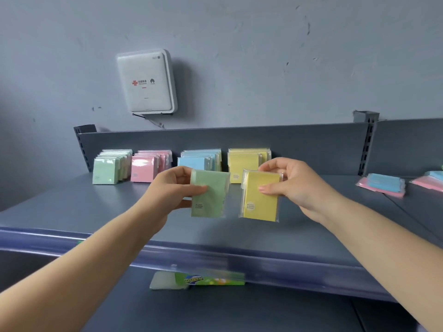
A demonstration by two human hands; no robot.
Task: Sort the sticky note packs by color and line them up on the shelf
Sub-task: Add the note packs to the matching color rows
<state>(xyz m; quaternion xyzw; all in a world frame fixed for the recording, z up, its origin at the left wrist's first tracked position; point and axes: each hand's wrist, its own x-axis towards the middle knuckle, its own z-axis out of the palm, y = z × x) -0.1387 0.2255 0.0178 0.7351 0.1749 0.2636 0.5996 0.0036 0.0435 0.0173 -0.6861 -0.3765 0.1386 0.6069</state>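
Side by side, left hand (167,190) pinched flat green cellophane-wrapped sticky note pack (209,193), right hand (290,180) pinched glossy yellow rectangular pack (261,196), smooth grey metal shelf (96,212) beneath

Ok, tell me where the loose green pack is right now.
In the head view, the green pack is held in the left hand above the shelf, just left of the yellow pack in the right hand.

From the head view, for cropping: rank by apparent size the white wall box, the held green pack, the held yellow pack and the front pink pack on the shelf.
1. White wall box
2. Green pack and yellow pack: alike, unranked
3. Front pink pack, though farther from the camera
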